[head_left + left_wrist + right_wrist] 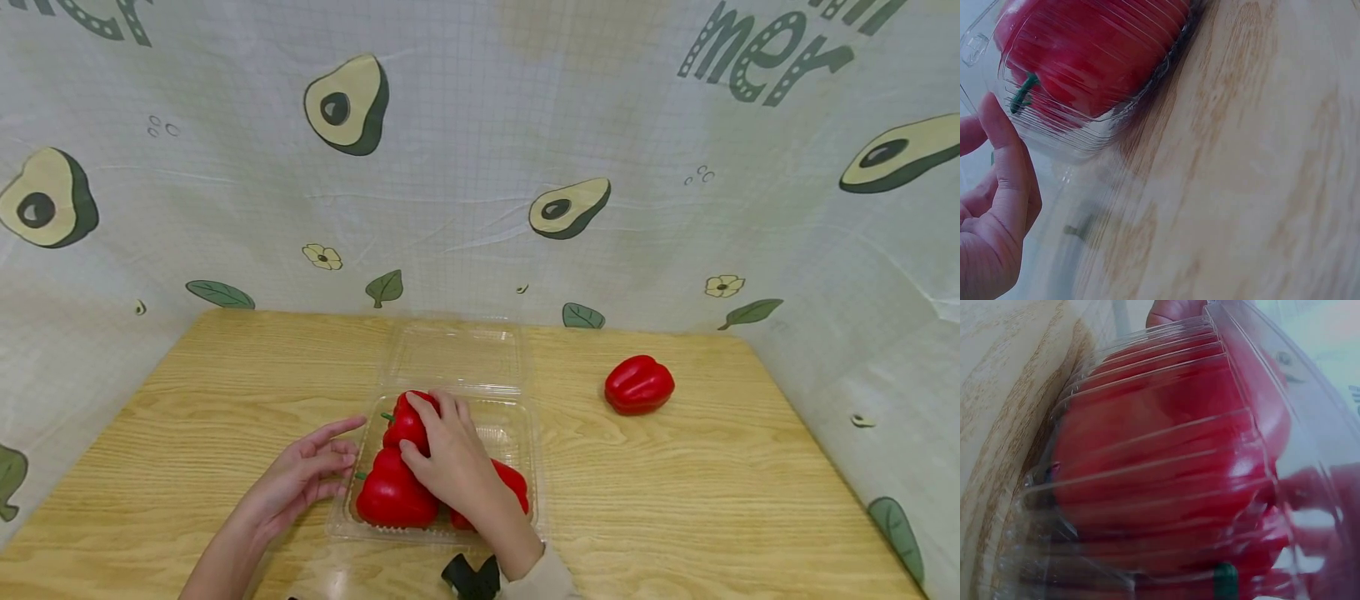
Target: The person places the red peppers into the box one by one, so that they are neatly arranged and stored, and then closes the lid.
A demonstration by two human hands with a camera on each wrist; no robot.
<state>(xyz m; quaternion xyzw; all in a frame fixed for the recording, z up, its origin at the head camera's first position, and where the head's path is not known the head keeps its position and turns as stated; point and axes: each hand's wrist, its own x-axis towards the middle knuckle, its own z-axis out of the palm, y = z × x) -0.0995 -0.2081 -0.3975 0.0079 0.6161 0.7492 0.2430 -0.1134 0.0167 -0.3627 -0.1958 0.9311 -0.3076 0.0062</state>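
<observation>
Inside the clear container (497, 427), the right hand (450, 454) grasps the far red pepper (405, 427) — two more peppers (393, 496) lie nearer — while the left hand (306, 473), fingers relaxed, is at the container's left side.

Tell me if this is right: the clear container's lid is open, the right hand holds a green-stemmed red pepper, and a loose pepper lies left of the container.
Wrong side: the head view shows the loose pepper lying right of the clear container. The lid is open and the right hand holds a green-stemmed red pepper, as you said.
</observation>
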